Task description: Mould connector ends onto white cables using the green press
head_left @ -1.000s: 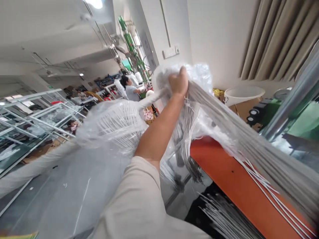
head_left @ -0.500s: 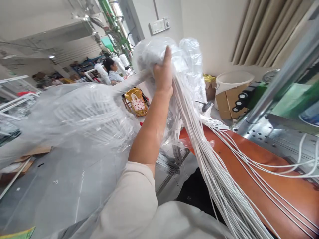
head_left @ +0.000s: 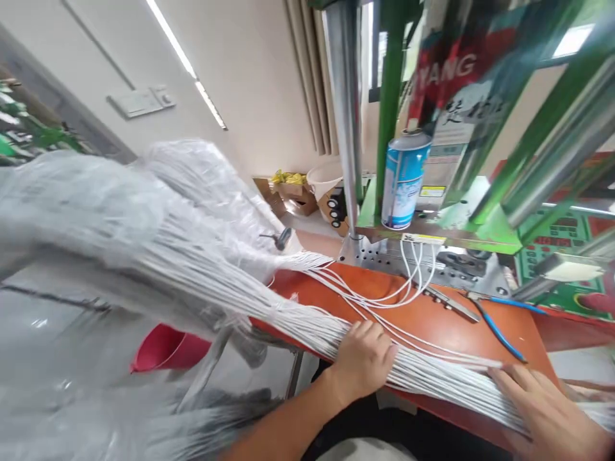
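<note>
A thick bundle of white cables [head_left: 298, 323] runs from the left down across the front of an orange work surface [head_left: 446, 320]. My left hand [head_left: 365, 358] is closed over the middle of this bundle. Farther right, my right hand [head_left: 552, 410] is wrapped round the same bundle, its underside hidden. Clear plastic wrap [head_left: 96, 198] covers the bundle's left part. Several loose white cables [head_left: 375, 301] lie behind my hands and lead up to the machine's lower plate [head_left: 432, 235].
A green-framed press [head_left: 394, 83] with a blue spray can [head_left: 407, 179] on its plate stands behind the surface. Blue-handled pliers [head_left: 500, 326] lie near my right hand. A red bin [head_left: 168, 349] is at lower left; a cardboard box [head_left: 298, 195] stands by the wall.
The view has swung right toward the machine. My left hand has come down from the raised, plastic-wrapped part to the cables over the surface, and my right hand has come into view.
</note>
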Available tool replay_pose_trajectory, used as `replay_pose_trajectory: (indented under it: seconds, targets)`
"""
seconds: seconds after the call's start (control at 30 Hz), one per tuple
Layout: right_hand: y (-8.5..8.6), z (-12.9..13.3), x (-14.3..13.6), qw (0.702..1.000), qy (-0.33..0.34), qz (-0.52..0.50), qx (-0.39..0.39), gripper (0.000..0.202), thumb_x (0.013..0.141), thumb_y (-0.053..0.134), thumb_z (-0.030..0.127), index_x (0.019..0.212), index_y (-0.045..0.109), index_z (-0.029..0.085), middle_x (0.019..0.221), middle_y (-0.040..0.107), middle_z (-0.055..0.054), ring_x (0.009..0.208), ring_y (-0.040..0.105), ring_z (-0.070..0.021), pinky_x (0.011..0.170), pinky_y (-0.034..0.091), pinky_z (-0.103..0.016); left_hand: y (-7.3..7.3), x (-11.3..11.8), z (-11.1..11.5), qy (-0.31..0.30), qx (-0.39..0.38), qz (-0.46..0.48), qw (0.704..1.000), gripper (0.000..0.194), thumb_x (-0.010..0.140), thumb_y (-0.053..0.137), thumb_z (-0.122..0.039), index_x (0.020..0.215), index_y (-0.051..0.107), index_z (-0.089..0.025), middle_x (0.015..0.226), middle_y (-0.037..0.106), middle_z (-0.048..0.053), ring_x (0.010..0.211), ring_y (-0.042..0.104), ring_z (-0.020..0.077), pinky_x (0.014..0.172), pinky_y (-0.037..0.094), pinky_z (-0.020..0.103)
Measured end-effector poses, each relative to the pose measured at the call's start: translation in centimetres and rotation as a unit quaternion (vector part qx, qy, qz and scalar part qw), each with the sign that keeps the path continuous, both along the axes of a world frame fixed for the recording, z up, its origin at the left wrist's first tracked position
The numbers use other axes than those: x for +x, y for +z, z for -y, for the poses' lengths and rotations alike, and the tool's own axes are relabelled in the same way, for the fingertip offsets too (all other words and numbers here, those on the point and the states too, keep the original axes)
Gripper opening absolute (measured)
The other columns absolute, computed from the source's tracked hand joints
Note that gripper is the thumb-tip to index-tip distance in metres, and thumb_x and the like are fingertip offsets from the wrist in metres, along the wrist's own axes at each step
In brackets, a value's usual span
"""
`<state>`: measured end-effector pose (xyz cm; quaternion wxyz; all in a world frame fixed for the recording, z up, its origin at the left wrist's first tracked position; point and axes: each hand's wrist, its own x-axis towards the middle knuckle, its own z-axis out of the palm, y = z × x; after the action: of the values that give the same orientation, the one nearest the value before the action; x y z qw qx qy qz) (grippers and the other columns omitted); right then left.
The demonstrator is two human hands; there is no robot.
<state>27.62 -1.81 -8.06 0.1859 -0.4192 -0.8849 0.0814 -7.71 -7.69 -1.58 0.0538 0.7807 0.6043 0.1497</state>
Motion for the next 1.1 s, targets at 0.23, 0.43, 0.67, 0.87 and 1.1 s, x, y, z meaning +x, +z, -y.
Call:
replay_pose_trajectory:
  seconds: [0.23,0.43,0.67,0.87,1.1]
  targets:
    - [3.3,1.3,-6.0,1.0,0.017,0.012,0.001,0.05,0.086,0.07,0.049,0.133,0.063,0.032,0.122,0.069,-0.009,0.105,0.067,-0.0332,0.082,0.058,-0.046,2.6,-1.8,-5.6,-0.075,-0.121,0.014,0.99,0.011,0.102,0.055,-0.023,0.096,0.064,-0.023,0.098,0.067,0.003,0.096,0.064,0.0203,0.083,0.049,0.032]
    - [5.8,-0.6,-9.4,0.994,0.024,-0.039,-0.098,0.022,0.104,0.048,0.039,0.104,0.068,0.029,0.1,0.069,-0.005,0.089,0.066,-0.0238,0.075,0.054,-0.036,2.6,1.3,-10.6,-0.24,-0.13,-0.078,0.959,0.005,0.096,0.063,-0.023,0.1,0.064,-0.019,0.105,0.065,0.007,0.105,0.062,0.0239,0.09,0.049,0.035]
    - [5.6,-5.2,-10.3,0.99,-0.005,0.049,-0.134,0.018,0.088,0.05,0.009,0.088,0.065,0.019,0.09,0.065,-0.011,0.089,0.062,-0.0295,0.08,0.048,-0.043,2.9,4.1,-11.3,-0.253,-0.11,-0.161,0.947,0.018,0.093,0.051,-0.013,0.104,0.065,-0.013,0.104,0.066,0.012,0.105,0.062,0.0279,0.092,0.048,0.039]
    - [9.3,-5.0,-8.6,0.98,0.022,-0.051,-0.191,0.03,0.105,0.034,0.025,0.089,0.059,0.023,0.088,0.065,-0.005,0.079,0.06,-0.0203,0.069,0.044,-0.031,5.9,3.8,-10.0,-0.165,-0.145,-0.017,0.975,0.022,0.092,0.05,-0.016,0.108,0.064,-0.019,0.101,0.071,0.006,0.089,0.067,0.022,0.076,0.048,0.032]
    - [9.3,-3.3,-9.5,0.967,0.069,0.014,-0.245,0.019,0.094,0.053,0.017,0.077,0.06,0.022,0.077,0.066,-0.003,0.072,0.062,-0.021,0.064,0.037,-0.031,6.7,3.5,-7.6,-0.212,-0.171,0.003,0.962,0.021,0.093,0.05,-0.015,0.1,0.069,-0.021,0.1,0.075,0.005,0.096,0.07,0.0232,0.086,0.05,0.032]
